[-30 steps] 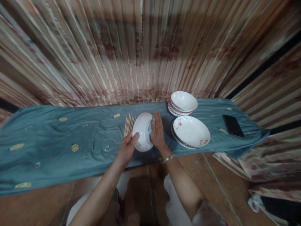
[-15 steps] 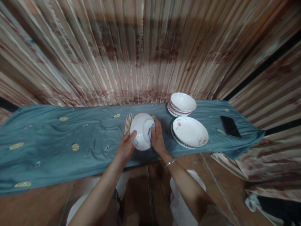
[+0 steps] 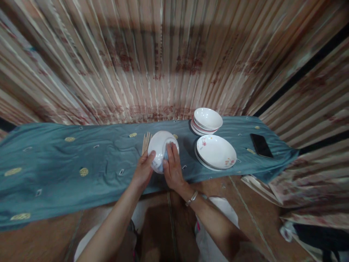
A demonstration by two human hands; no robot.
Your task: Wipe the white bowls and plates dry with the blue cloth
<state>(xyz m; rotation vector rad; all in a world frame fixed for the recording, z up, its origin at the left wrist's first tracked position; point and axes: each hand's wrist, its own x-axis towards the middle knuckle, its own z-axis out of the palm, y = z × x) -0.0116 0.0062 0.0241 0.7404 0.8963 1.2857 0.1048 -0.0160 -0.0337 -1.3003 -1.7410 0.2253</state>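
A white bowl (image 3: 158,145) is held tilted over the cloth-covered table, its underside and foot ring facing me. My left hand (image 3: 143,169) grips its left edge, thumb lying on the outer surface. Pressed to the foot of the bowl, my right hand (image 3: 173,169) holds a small light-blue cloth (image 3: 165,155), mostly covered by the fingers. A bracelet circles my right wrist. Just behind the bowl and to its left lie several wooden chopsticks (image 3: 145,142), partly hidden by it.
Stacked white bowls (image 3: 208,118) stand at the table's back right. In front of them is a stack of flower-patterned plates (image 3: 216,151). A black phone (image 3: 261,145) lies farther right on the teal tablecloth (image 3: 103,156). A pleated curtain (image 3: 141,72) hangs behind the table.
My right hand has moved with the cloth from the bowl's right edge leftward onto its foot. My left hand keeps its grip. The whole view has shifted slightly.
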